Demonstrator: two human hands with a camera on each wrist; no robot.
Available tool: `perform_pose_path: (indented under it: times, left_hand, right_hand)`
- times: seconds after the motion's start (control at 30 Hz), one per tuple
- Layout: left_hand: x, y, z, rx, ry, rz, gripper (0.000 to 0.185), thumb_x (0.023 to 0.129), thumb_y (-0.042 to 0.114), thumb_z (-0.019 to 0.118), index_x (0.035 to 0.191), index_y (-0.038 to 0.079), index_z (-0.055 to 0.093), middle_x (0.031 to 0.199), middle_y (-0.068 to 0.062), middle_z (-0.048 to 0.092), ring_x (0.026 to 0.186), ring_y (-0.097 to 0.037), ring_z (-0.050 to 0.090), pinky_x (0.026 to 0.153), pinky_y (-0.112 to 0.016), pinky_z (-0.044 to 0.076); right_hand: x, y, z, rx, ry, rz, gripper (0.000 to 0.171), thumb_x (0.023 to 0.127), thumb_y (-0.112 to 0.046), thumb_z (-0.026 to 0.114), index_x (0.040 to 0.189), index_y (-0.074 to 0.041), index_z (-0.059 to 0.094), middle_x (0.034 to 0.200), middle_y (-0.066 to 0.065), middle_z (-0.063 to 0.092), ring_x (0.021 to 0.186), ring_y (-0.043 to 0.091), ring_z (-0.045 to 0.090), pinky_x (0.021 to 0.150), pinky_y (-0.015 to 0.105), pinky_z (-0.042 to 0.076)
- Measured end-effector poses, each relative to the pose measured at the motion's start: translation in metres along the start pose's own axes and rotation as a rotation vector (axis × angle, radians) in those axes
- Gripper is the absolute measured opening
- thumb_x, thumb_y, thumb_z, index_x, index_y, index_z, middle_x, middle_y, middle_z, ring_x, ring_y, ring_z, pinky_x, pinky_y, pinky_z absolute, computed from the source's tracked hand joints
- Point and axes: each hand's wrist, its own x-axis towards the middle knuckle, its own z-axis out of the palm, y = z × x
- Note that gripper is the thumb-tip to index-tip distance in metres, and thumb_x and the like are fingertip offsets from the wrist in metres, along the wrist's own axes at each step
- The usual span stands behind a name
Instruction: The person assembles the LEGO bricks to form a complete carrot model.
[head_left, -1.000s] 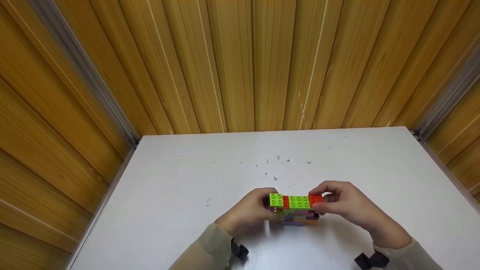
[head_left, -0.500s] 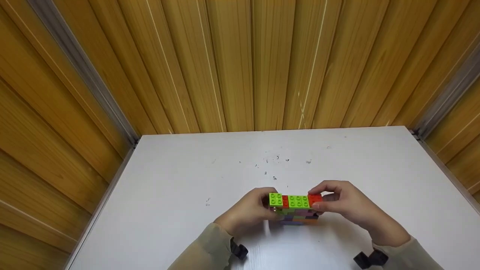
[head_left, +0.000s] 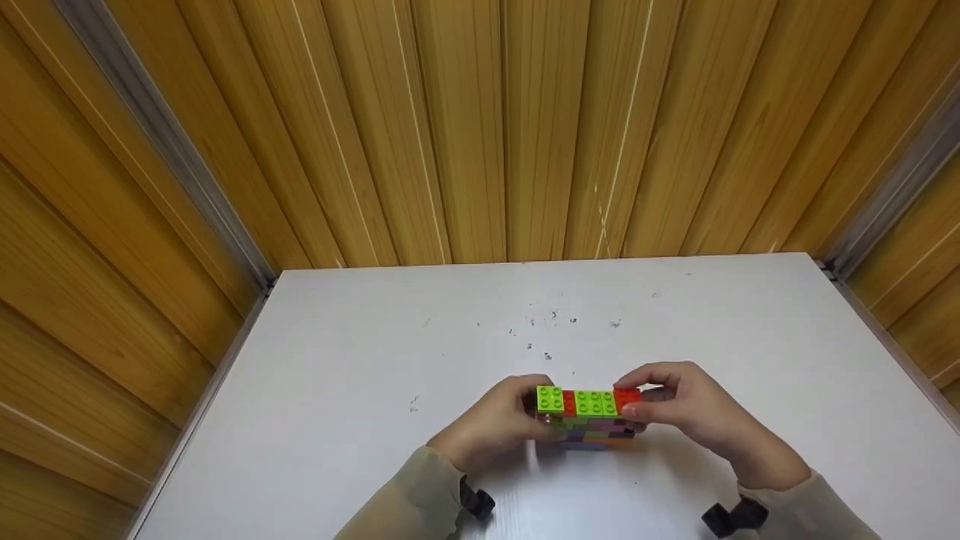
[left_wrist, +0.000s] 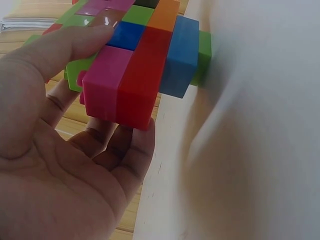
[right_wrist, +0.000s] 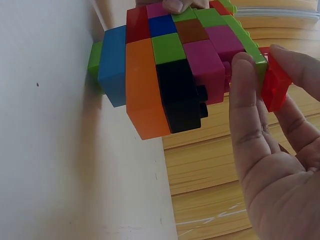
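A block wall (head_left: 592, 424) of colourful toy bricks stands near the front of the white table in the head view. My left hand (head_left: 510, 416) grips its left end, the thumb (left_wrist: 80, 42) on the near face and fingertips round the far side. My right hand (head_left: 686, 401) pinches a red brick (right_wrist: 274, 87) at the right end of the top row. That brick sits against a lime green brick (right_wrist: 252, 52) in the right wrist view. Lower rows show an orange brick (right_wrist: 145, 95), a black brick (right_wrist: 179, 97) and a light blue brick (left_wrist: 181, 60).
The white table (head_left: 360, 337) has small dark marks beyond the hands. Wood-patterned panels (head_left: 465, 135) rise behind it and on both sides, with grey metal rails (head_left: 187, 165) at the corners. Black wrist mounts (head_left: 476, 501) sit at both cuffs.
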Motion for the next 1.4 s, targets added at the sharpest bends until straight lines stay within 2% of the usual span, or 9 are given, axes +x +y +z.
perform_pose_path:
  times: [0.17,0.3,0.53,0.67,0.77,0.93,1.1,1.23,1.4]
  left_hand:
    - [0.0,-0.001,-0.002,0.036,0.001,0.008,0.032,0.088,0.004,0.092,0.111,0.019,0.075,0.117,0.008,0.081,0.104,-0.009,0.07,0.099,-0.026,0.058]
    - [-0.002,-0.001,-0.004,0.082,0.005,0.0,0.039,0.088,0.008,0.094,0.117,0.024,0.075,0.117,0.01,0.078,0.102,-0.009,0.069,0.094,-0.026,0.059]
    - [-0.005,-0.004,-0.014,0.154,-0.078,-0.055,0.06,0.082,0.017,0.102,0.129,0.039,0.072,0.123,0.017,0.076,0.114,-0.007,0.069,0.111,-0.034,0.056]
    - [-0.007,-0.008,-0.024,0.195,-0.109,-0.058,0.061,0.081,0.016,0.102,0.129,0.037,0.073,0.121,0.016,0.075,0.111,-0.009,0.067,0.109,-0.034,0.056]
    - [-0.007,-0.011,-0.031,0.166,-0.111,-0.052,0.056,0.082,0.012,0.101,0.126,0.031,0.073,0.119,0.012,0.075,0.109,-0.014,0.069,0.103,-0.03,0.057]
    - [-0.005,-0.015,-0.037,0.083,-0.097,-0.022,0.04,0.084,0.006,0.098,0.115,0.02,0.076,0.115,0.006,0.08,0.103,-0.02,0.074,0.095,-0.025,0.061]
    - [-0.004,-0.018,-0.04,0.065,-0.071,-0.011,0.036,0.087,0.006,0.095,0.115,0.019,0.077,0.114,0.005,0.082,0.101,-0.014,0.076,0.093,-0.025,0.064]
    - [-0.001,-0.022,-0.043,0.028,-0.009,0.018,0.031,0.091,0.006,0.091,0.118,0.016,0.076,0.114,0.003,0.079,0.101,-0.013,0.072,0.091,-0.024,0.061]
    - [0.003,-0.025,-0.043,-0.078,0.127,0.025,0.032,0.097,0.009,0.086,0.127,0.009,0.078,0.117,-0.004,0.078,0.105,-0.017,0.071,0.093,-0.023,0.061]
  right_hand:
    - [0.004,0.006,0.0,-0.051,-0.005,-0.062,0.033,0.103,-0.006,0.079,0.131,0.009,0.071,0.114,-0.002,0.078,0.094,0.009,0.072,0.081,0.025,0.063]
    - [0.009,0.014,-0.004,-0.051,-0.035,-0.074,0.042,0.1,-0.006,0.081,0.138,0.006,0.066,0.125,0.006,0.072,0.107,0.016,0.071,0.09,0.028,0.063]
    - [0.015,0.032,-0.014,-0.086,-0.151,-0.002,0.067,0.091,-0.008,0.087,0.15,0.001,0.057,0.144,0.012,0.07,0.131,0.021,0.068,0.113,0.022,0.053]
    - [0.018,0.04,-0.015,-0.064,-0.182,0.048,0.063,0.089,-0.003,0.088,0.145,-0.001,0.059,0.141,0.01,0.075,0.133,0.02,0.07,0.113,0.021,0.054]
    - [0.02,0.044,-0.015,-0.059,-0.186,0.053,0.059,0.088,0.001,0.087,0.141,0.0,0.061,0.14,0.01,0.077,0.131,0.019,0.072,0.111,0.021,0.055]
    - [0.023,0.046,-0.014,-0.051,-0.16,0.061,0.054,0.087,0.003,0.087,0.135,0.003,0.064,0.138,0.013,0.079,0.126,0.017,0.075,0.107,0.023,0.059]
    - [0.025,0.048,-0.013,-0.073,-0.112,0.04,0.055,0.091,0.001,0.086,0.142,0.006,0.065,0.138,0.017,0.078,0.122,0.016,0.076,0.104,0.023,0.061]
    - [0.026,0.05,-0.01,-0.027,-0.018,0.033,0.056,0.095,-0.002,0.085,0.146,0.009,0.063,0.136,0.014,0.077,0.12,0.017,0.075,0.103,0.023,0.062]
    - [0.03,0.051,-0.004,0.112,0.15,0.071,0.044,0.099,-0.003,0.081,0.137,0.009,0.062,0.126,0.001,0.077,0.117,0.014,0.074,0.101,0.023,0.063]
